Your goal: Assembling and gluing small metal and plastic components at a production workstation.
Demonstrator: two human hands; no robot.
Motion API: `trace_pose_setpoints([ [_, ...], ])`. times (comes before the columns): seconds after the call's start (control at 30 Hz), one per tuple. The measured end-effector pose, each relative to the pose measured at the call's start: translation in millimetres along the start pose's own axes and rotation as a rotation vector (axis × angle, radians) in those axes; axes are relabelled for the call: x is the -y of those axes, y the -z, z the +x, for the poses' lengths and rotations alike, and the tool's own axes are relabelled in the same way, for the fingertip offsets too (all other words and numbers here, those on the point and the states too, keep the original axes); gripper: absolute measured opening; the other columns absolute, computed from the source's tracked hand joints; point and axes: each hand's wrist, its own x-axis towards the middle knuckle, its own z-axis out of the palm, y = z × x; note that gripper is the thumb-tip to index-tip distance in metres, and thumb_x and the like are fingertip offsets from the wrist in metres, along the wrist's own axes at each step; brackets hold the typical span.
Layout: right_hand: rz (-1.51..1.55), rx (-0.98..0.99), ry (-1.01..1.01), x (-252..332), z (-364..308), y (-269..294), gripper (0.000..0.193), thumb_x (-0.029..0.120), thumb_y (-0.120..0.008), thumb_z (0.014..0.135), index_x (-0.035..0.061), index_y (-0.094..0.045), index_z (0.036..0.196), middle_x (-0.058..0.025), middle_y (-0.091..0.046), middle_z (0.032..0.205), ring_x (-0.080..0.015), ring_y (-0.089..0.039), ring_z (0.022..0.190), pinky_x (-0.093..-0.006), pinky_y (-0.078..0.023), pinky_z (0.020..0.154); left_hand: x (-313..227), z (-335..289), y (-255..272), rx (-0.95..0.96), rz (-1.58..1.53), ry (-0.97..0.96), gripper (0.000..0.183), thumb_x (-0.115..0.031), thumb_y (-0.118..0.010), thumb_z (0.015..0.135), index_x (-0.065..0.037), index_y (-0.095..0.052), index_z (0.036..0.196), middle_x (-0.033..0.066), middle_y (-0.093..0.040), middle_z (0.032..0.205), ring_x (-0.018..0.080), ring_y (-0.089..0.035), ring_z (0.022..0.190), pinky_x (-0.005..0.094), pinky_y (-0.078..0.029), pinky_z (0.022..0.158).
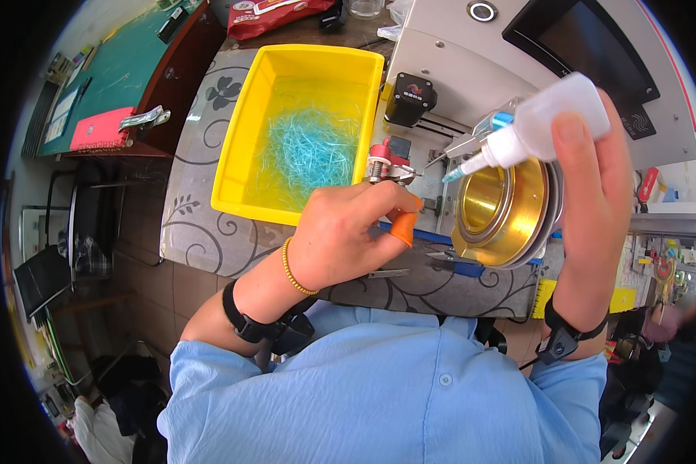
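Observation:
My right hand [602,166] grips a white translucent squeeze bottle [549,120], tilted so its tapered nozzle points down and left. The nozzle's tip hangs just right of a small red-and-metal fixture [381,164] on the machine. At that fixture's near side is my left hand [352,232], its thumb and fingers pinched together. Orange finger covers show at the fingertips. Whatever lies between them is too small or hidden to make out. Below the bottle sits a shiny gold-coloured round part [503,220] with a hollow centre.
A yellow tub [224,166] with a tangle of thin light-blue strands [309,151] stands left of the fixture. The pale machine [448,58] with a dark screen [588,39] fills the back right. Tweezers [388,273] lie on the patterned tabletop [201,224]. A red bag [267,17] rests behind.

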Motion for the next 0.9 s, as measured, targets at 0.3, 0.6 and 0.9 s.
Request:
trace_pose_setpoints([
  [0.3, -0.323, -0.13, 0.35, -28.8, -32.2, -6.9, 0.045, 0.029, -0.055, 0.096, -0.0054, -0.046, 0.124, -0.0148, -0.056, 0.118, -0.0149, -0.058, 0.098, -0.0275, -0.046, 0.086, 1.3, 3.4, -0.3, 0.049, 0.02, -0.034, 0.021, -0.004, -0.07, 0.069, -0.011, -0.057, 0.084, 0.0019, -0.063, 0.067, 0.0204, -0.064, 0.061, 0.0307, -0.049, 0.052],
  [0.6, -0.325, -0.137, 0.339, -29.9, -31.9, -8.4, 0.045, 0.027, -0.054, 0.096, -0.0058, -0.044, 0.125, -0.0161, -0.053, 0.123, -0.0149, -0.059, 0.096, -0.0267, -0.047, 0.085, 3.4, 2.7, -1.7, 0.027, -0.003, -0.042, 0.022, -0.003, -0.071, 0.068, -0.011, -0.057, 0.083, 0.0028, -0.062, 0.066, 0.0214, -0.064, 0.061, 0.0316, -0.048, 0.052],
  [0.9, -0.381, -0.164, 0.366, -32.7, -31.4, -5.2, 0.042, 0.027, -0.054, 0.096, -0.0056, -0.045, 0.123, -0.0181, -0.053, 0.125, -0.0155, -0.059, 0.097, -0.0274, -0.047, 0.086, 4.3, 2.6, -0.8, 0.04, -0.021, -0.032, 0.022, -0.004, -0.071, 0.068, -0.011, -0.057, 0.084, 0.0029, -0.063, 0.066, 0.0216, -0.064, 0.061, 0.0318, -0.049, 0.052],
])
